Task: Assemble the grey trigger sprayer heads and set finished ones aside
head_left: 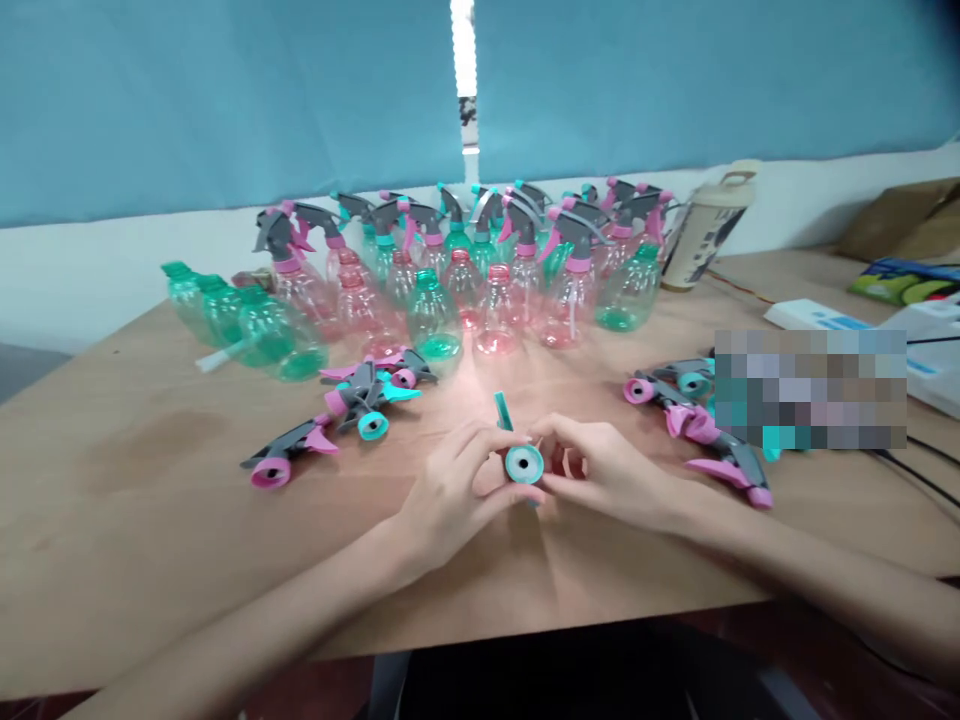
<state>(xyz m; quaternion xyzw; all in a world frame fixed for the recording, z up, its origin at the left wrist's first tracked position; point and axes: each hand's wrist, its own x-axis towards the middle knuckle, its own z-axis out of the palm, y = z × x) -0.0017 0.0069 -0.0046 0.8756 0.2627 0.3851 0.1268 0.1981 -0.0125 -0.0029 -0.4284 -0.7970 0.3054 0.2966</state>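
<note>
Centrally, the left hand (444, 482) and right hand (611, 468) are pinching a sprayer (524, 464) between them over the desk (157, 560), its collar (511, 472) facing the viewer. Apparently plastic, it is probably handling as light, stiff and slightly slippery, the collar offering the firmest hold.

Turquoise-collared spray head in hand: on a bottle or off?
Off: its turquoise collar faces the camera, open end bare, nothing screwed in.
</note>
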